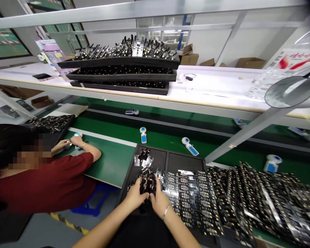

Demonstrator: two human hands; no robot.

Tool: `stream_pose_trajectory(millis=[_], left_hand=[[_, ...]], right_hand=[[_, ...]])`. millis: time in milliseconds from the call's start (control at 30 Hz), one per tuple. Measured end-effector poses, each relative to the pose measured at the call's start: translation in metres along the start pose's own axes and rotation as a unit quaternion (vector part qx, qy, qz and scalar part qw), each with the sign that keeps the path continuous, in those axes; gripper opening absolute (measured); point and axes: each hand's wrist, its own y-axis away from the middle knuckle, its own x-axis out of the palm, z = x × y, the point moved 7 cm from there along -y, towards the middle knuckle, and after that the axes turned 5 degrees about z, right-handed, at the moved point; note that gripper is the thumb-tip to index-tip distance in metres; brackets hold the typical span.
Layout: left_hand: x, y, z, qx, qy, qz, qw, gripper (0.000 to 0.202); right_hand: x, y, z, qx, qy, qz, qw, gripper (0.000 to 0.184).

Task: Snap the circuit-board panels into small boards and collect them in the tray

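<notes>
Both my hands are closed around a small bunch of black circuit boards (147, 181) held upright over a black tray (184, 160). My left hand (136, 195) grips the bunch from the left, my right hand (158, 199), with a bracelet at the wrist, from the right. A few loose boards (144, 157) lie in the tray's far left compartment. Rows of the same boards (196, 196) fill the tray to the right of my hands.
A green conveyor belt (113, 160) carries small white and blue devices (143, 135). A co-worker in a red shirt (51, 182) works at the left. Stacked black trays of boards (121, 74) sit on the white shelf. A round magnifier (289, 91) hangs at right.
</notes>
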Motion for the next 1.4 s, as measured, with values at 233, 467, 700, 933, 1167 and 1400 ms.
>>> stream_pose_trajectory(millis=[233, 467, 700, 933, 1167, 1400], left_hand=[[-0.043, -0.001, 0.035, 0.0, -0.085, -0.018, 0.996, 0.074], [-0.034, 0.011, 0.051, 0.01, -0.045, -0.003, 0.999, 0.063], [-0.017, 0.013, 0.049, 0.007, 0.003, 0.018, 1.0, 0.063], [-0.025, 0.015, 0.035, 0.014, 0.058, 0.023, 0.998, 0.059], [-0.029, 0.017, -0.052, 0.136, 0.095, 0.053, 0.985, 0.103], [-0.008, 0.025, -0.09, 0.15, 0.091, 0.315, 0.933, 0.069]], right_hand=[[-0.01, -0.003, -0.086, 0.151, 0.1, -0.059, 0.982, 0.087], [0.001, 0.001, -0.102, 0.171, 0.1, -0.063, 0.978, 0.08], [0.014, 0.012, -0.085, 0.137, 0.072, -0.089, 0.984, 0.112], [-0.026, 0.024, -0.11, 0.13, -0.055, -0.1, 0.985, 0.083], [-0.089, 0.075, -0.066, -0.051, -0.317, 0.085, 0.943, 0.065], [-0.082, 0.103, -0.014, -0.086, -0.41, 0.3, 0.857, 0.042]])
